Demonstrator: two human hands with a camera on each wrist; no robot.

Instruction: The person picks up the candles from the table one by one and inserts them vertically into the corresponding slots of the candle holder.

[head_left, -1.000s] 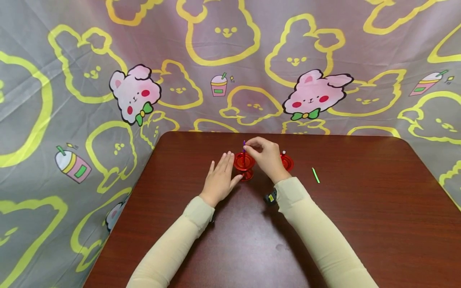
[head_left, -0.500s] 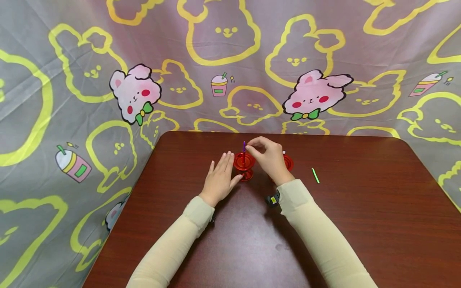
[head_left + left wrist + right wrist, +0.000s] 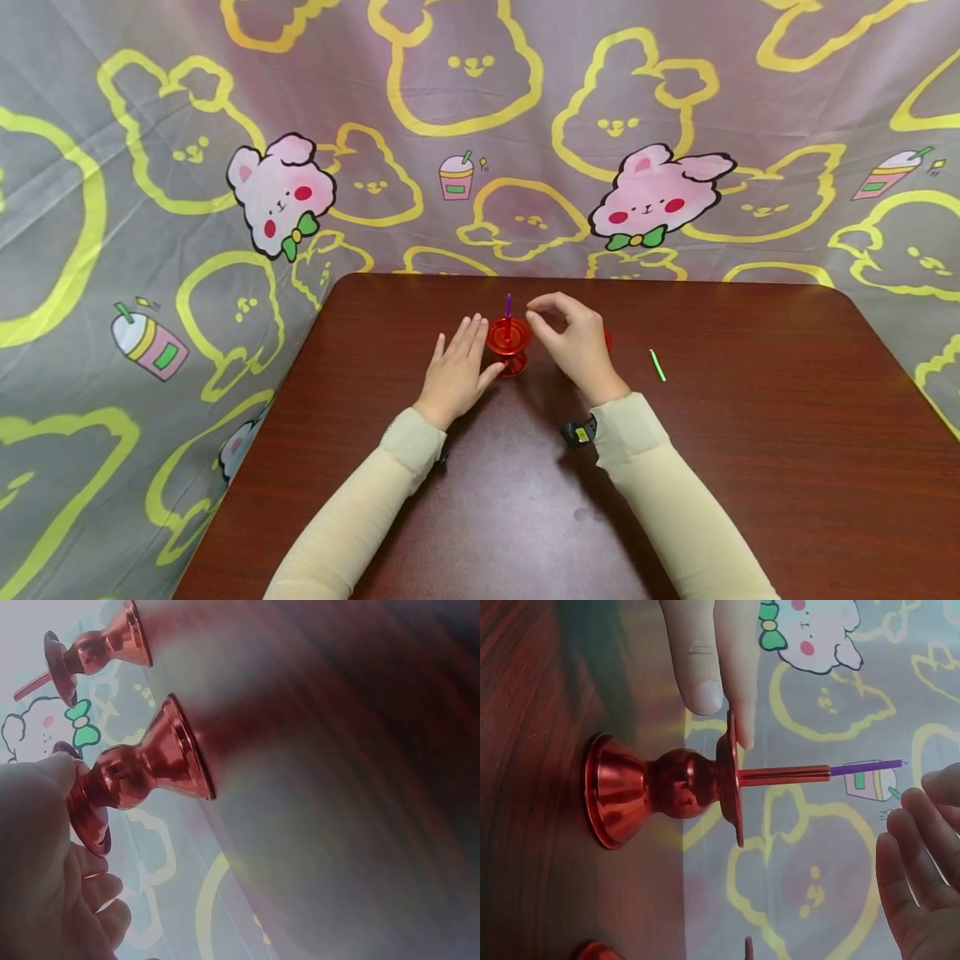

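Observation:
A shiny red candlestick (image 3: pixel 508 336) stands upright on the table, a thin purple candle (image 3: pixel 866 769) rising from its central tube. My left hand (image 3: pixel 455 367) lies beside it with fingers straight. Its fingertips reach the dish rim, and the thumb points toward the base. In the right wrist view, the left fingers (image 3: pixel 697 682) overlap the edge of the dish. My right hand (image 3: pixel 573 337) is just right of the candle, thumb and index tip bent close together with nothing between them. A second red candlestick (image 3: pixel 94 651) is mostly hidden behind that hand in the head view.
A short green stick (image 3: pixel 657 365) lies on the brown wooden table (image 3: pixel 750 433), right of the right hand. Patterned cloth (image 3: pixel 420 83) hangs behind the table and along its left side.
My right hand has let go of the purple candle and moved right and slightly toward me. The candle stays upright in the candlestick. My left hand has kept its place.

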